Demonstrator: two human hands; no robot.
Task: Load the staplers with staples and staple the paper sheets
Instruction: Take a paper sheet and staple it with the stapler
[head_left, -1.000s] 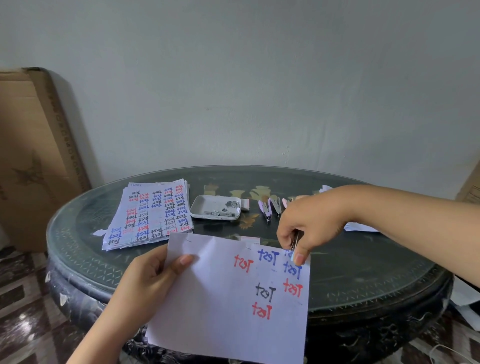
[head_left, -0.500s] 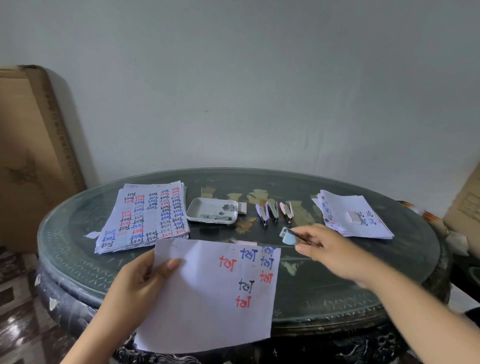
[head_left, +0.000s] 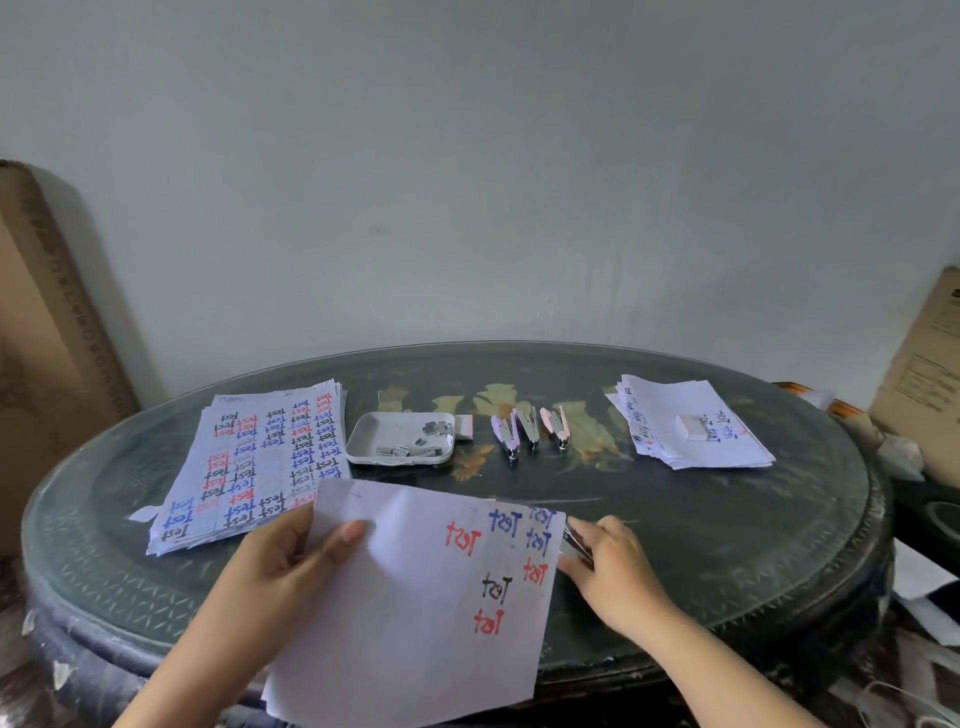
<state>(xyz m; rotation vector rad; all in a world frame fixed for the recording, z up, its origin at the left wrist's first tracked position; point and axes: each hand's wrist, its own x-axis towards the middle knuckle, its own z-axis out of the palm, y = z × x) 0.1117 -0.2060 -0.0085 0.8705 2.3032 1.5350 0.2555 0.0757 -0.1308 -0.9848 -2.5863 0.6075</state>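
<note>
My left hand (head_left: 283, 564) grips a white sheet set (head_left: 415, 597) printed with "Test" words, thumb on top, tilted over the table's front edge. At the sheets' right edge my right hand (head_left: 613, 569) holds a small stapler (head_left: 575, 540), mostly hidden by fingers and paper. Three small staplers (head_left: 530, 428) in purple, grey and pink lie side by side mid-table. A white tray (head_left: 363, 447) holds several staple strips (head_left: 415, 448).
A stack of printed sheets (head_left: 260, 462) lies at the left of the round dark glass-topped table (head_left: 701, 530). Another paper pile (head_left: 691, 436) with a small white box (head_left: 693, 427) on it sits at the right. Cardboard boxes (head_left: 41, 364) stand against the wall on both sides.
My right hand swung out right with the stapler, then came back to the sheets' right edge, lower than before. The sheets stayed in my left hand.
</note>
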